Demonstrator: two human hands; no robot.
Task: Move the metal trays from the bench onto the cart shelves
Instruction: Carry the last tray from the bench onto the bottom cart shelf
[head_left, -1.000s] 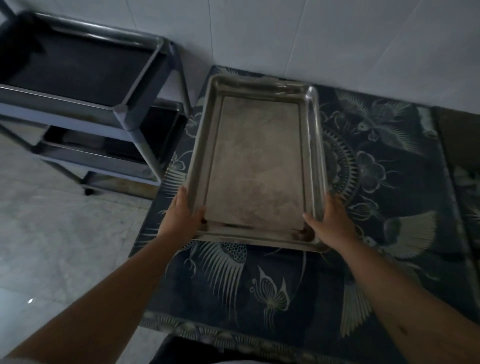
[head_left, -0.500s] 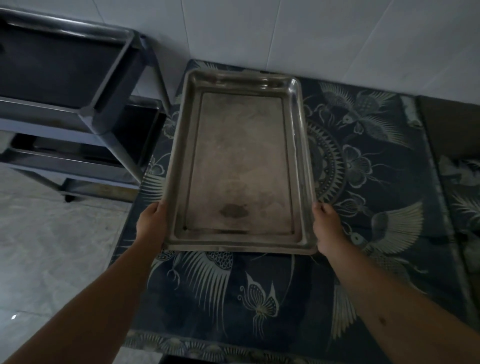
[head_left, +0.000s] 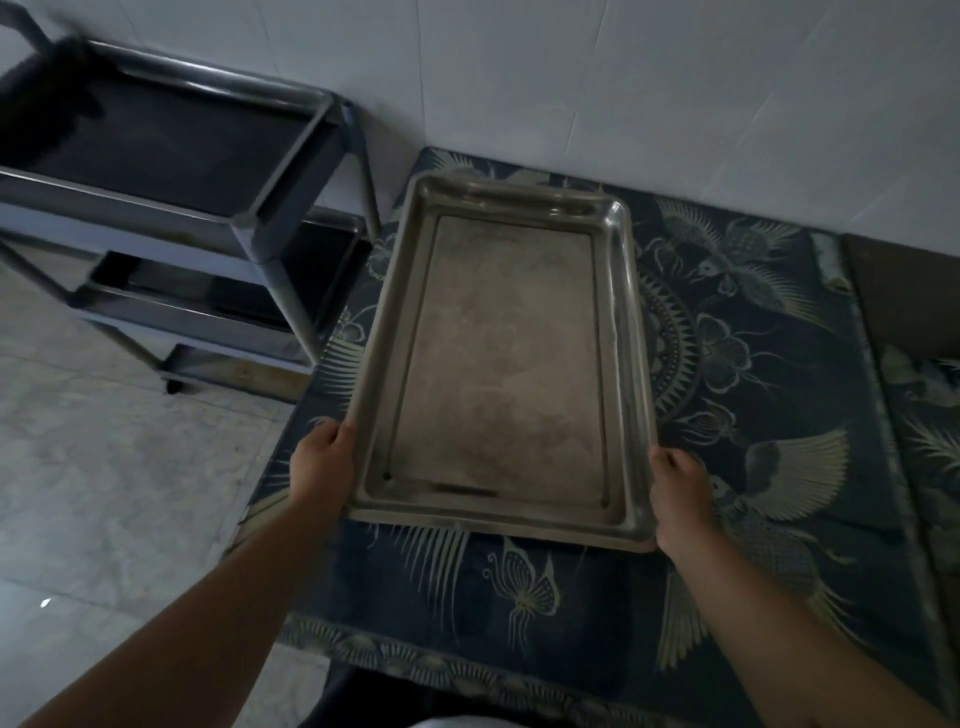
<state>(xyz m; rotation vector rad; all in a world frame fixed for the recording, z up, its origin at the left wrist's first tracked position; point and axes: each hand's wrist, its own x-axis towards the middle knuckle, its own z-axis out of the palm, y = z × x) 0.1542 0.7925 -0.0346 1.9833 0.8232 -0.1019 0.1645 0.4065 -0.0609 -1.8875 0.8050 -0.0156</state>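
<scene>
You grip the metal tray (head_left: 506, 358) at both near corners — left hand (head_left: 323, 462) and right hand (head_left: 678, 486) curled round its rim, over the bench (head_left: 779, 441). Whether it is clear of the cloth, you cannot tell. Risk: the far end dips or clips the cart (head_left: 156, 171) post on the swing left — long tray, short hold. Bench wears dark patterned cloth; white tiled wall (head_left: 623, 78), pale floor (head_left: 104, 467).
</scene>
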